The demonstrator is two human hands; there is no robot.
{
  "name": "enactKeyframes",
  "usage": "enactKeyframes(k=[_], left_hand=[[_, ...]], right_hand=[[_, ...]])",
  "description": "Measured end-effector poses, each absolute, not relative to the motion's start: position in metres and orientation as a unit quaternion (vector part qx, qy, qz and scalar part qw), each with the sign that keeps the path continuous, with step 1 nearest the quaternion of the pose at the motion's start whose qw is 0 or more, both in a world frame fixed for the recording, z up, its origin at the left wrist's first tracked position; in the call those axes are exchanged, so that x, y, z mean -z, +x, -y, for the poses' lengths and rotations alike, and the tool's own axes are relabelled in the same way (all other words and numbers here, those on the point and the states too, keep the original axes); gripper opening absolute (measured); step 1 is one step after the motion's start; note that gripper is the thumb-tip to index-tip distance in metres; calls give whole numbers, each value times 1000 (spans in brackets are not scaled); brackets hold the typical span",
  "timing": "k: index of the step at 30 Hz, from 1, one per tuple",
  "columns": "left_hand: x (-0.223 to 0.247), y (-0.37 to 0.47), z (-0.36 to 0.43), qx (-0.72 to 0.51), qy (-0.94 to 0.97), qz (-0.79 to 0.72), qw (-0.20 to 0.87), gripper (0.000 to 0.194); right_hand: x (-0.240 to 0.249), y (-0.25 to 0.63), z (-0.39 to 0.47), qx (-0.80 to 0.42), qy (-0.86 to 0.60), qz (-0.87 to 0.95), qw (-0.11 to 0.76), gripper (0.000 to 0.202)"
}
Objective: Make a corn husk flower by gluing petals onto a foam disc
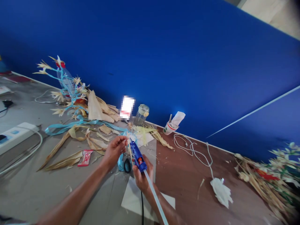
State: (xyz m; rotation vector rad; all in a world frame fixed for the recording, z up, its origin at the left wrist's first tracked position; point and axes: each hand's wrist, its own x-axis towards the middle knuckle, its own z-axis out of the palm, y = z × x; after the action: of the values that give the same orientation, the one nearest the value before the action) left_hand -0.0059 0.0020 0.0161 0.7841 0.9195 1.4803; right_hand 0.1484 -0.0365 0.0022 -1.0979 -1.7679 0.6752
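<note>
My right hand (pixel 143 173) is wrapped round a blue glue gun (pixel 136 153), whose nozzle points up and away from me. A long pale glue stick (pixel 154 195) sticks out of the gun's rear end. Just left of the nozzle, my left hand (pixel 117 149) is closed in a pinch on a small pale piece (pixel 127 136), too small to make out clearly. Scissors with black handles (pixel 127 165) lie below, between my hands. Dried husk strips (pixel 92 140) and a light blue ribbon (pixel 63 125) lie left of my left hand.
Husk flowers on blue stems (pixel 70 90) stand at the back left near a bottle. A lit screen (pixel 127 107), a glass jar (pixel 142 113) and a paper cup (pixel 170 127) line the blue wall. A power strip (pixel 17 137) lies left; a white cable (pixel 192 150) and husks (pixel 255 181) lie right.
</note>
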Motion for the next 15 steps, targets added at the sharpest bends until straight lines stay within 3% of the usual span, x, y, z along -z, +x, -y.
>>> enactKeyframes(k=[15], left_hand=[[-15,-4,-1,-630,353,-390,571,19]], right_hand=[[2,147,38,-223,-450,742,444,42]])
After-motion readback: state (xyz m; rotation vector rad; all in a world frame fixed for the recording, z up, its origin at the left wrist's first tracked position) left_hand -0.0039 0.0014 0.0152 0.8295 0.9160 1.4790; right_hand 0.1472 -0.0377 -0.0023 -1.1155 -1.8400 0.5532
